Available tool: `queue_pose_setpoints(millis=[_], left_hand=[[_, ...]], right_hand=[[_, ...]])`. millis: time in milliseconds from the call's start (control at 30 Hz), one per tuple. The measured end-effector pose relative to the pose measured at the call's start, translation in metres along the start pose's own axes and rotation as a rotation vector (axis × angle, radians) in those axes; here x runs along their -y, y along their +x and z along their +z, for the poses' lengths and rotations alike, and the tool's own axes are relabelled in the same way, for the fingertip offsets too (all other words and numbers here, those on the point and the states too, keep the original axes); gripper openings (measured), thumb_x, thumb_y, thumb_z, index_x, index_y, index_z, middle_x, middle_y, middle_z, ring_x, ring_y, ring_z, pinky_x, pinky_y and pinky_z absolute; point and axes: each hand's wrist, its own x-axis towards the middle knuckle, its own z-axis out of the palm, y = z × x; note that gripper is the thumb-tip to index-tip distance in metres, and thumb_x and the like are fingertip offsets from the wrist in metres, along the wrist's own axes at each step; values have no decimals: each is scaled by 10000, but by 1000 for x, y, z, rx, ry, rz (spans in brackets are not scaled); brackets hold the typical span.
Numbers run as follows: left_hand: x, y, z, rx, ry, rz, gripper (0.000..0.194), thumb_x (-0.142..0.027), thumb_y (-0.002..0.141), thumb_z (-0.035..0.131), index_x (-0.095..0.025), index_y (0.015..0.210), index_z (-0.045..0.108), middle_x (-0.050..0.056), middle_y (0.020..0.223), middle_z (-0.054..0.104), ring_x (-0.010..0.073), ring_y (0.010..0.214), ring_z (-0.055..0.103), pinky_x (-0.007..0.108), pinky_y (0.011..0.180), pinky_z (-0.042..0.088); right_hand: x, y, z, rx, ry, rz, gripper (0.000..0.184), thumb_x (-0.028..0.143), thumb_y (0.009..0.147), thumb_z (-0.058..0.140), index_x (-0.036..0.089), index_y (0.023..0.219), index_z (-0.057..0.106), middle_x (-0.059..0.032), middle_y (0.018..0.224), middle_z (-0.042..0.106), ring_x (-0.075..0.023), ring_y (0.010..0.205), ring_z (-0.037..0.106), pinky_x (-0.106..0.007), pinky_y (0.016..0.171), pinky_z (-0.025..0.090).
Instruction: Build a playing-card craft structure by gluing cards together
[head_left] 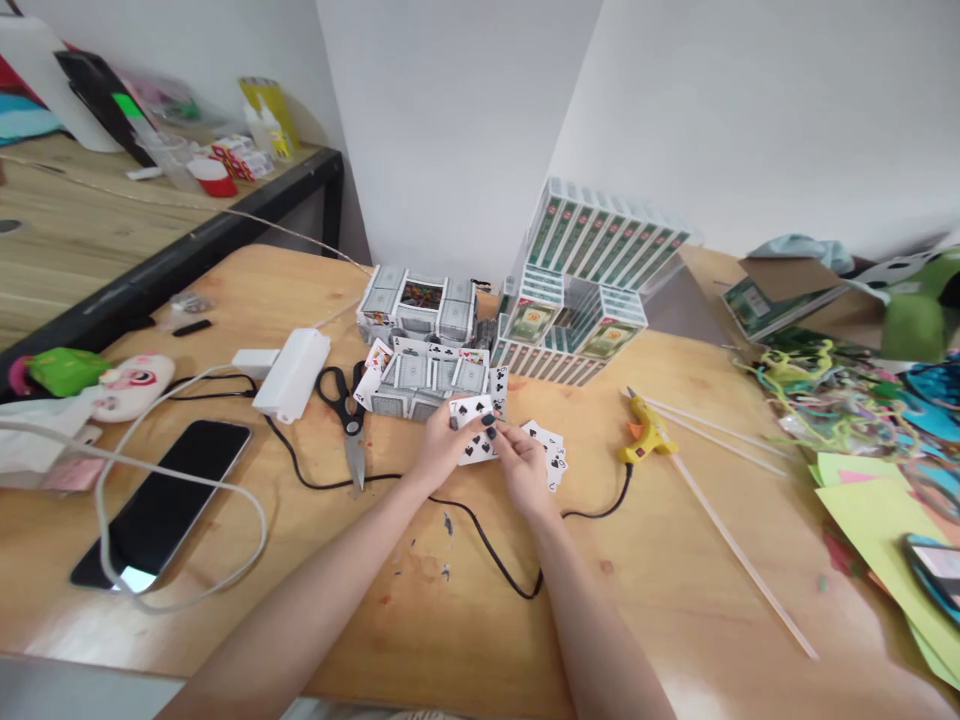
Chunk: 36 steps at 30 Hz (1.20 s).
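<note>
Both my hands meet at one playing card (471, 408), a spade card that looks like a seven, held up off the table. My left hand (448, 438) pinches its left side. My right hand (523, 462) is closed at its right edge, where dark-painted fingernails overlap the card. Several loose cards (553, 455) lie fanned on the table just beyond my right hand. In front of my hands sits a structure made of cards (431, 375), with a second boxy card structure (420, 305) behind it. A black-handled pair of scissors (347, 415) lies left of my left hand.
A yellow glue gun (646, 430) lies to the right, near clear glue sticks (742, 545); its black cord crosses under my arms. Stacked card boxes (570, 300) stand at the back. A phone (169, 500) and white cable lie left, coloured paper (870, 510) and pipe cleaners right.
</note>
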Motion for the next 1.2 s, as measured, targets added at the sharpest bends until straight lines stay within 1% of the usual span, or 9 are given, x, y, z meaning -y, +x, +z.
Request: queue_pose_setpoints(millis=[167, 267, 367, 467, 667, 767, 933, 1067, 1200], left_hand=[[8, -1, -2, -13, 108, 199, 267, -343, 761, 573, -183, 971, 615, 44, 878, 638, 144, 731, 574, 246, 683, 457], [11, -1, -3, -42, 163, 209, 305, -289, 760, 557, -199, 1048, 603, 50, 920, 619, 153, 762, 564, 243, 678, 449], [12, -1, -5, -24, 134, 168, 368, -279, 760, 536, -209, 1120, 575, 25, 833, 579, 137, 684, 528, 232, 618, 431], [10, -2, -5, -29, 98, 157, 361, -261, 742, 541, -210, 1097, 577, -7, 735, 521, 116, 618, 484, 223, 592, 414], [7, -1, -2, 15, 21, 74, 220, -241, 745, 500, -196, 960, 519, -46, 644, 494, 81, 496, 421, 189, 482, 360], [9, -1, -1, 21, 33, 71, 179, -248, 755, 500, -191, 924, 507, -44, 643, 512, 79, 505, 433, 183, 485, 355], [12, -2, -1, 24, 65, 107, 178, -256, 766, 501, -182, 927, 510, -23, 691, 538, 89, 568, 472, 190, 529, 374], [11, -2, -1, 29, 70, 86, 183, -256, 762, 500, -188, 932, 501, -37, 665, 521, 81, 523, 441, 193, 516, 365], [11, -4, -1, 27, 83, 90, 171, -240, 749, 494, -199, 915, 505, -51, 630, 504, 81, 502, 421, 195, 508, 353]], right_hand=[[-2, 4, -8, -157, 49, 53, 248, 389, 753, 569, 187, 890, 617, 25, 592, 530, -103, 491, 406, -230, 473, 311], [0, 3, -8, -96, 84, 65, 279, 355, 744, 559, 199, 975, 583, 40, 541, 507, -109, 462, 423, -237, 461, 315], [2, 1, -6, -16, 132, 85, 419, 318, 740, 524, 222, 1148, 496, 42, 548, 528, -133, 470, 488, -255, 466, 353], [3, 0, -5, -13, 112, 106, 492, 308, 728, 511, 228, 1208, 439, 54, 528, 505, -143, 467, 513, -261, 459, 364], [6, 0, -3, -14, 73, 113, 318, 351, 761, 509, 228, 1053, 480, 55, 533, 494, -136, 452, 491, -257, 438, 359], [6, 0, -2, -41, 58, 94, 242, 375, 782, 502, 229, 975, 485, 56, 544, 487, -121, 453, 454, -247, 440, 355], [4, 1, -2, -84, 4, 84, 235, 390, 782, 506, 225, 948, 488, 66, 531, 445, -110, 444, 396, -236, 436, 332], [5, 1, -2, -81, -9, 92, 240, 382, 794, 481, 228, 977, 487, 66, 533, 419, -109, 432, 368, -235, 420, 315], [6, 0, -2, -108, -67, 65, 174, 372, 803, 458, 235, 902, 497, 67, 527, 381, -109, 437, 344, -233, 415, 299]])
